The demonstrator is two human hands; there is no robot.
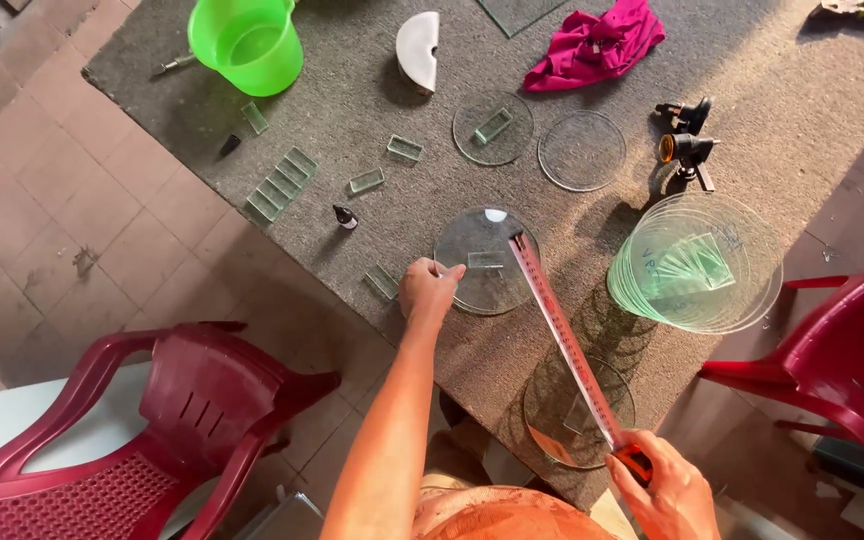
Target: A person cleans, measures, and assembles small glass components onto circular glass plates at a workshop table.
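The left hand (428, 290) pinches the rim of a clear round glass disc (486, 262) lying on the grey felt-covered table (372, 120). The right hand (664, 492) grips a red tape measure (567, 345), its blade stretched across that disc.

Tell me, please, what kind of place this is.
Probably a small glass-craft workshop, perhaps partly outdoors. A felt-covered table carries round glass discs and small rectangular glass strips. The right hand stretches a tape measure over a disc; plastic chairs stand on the tiled floor.
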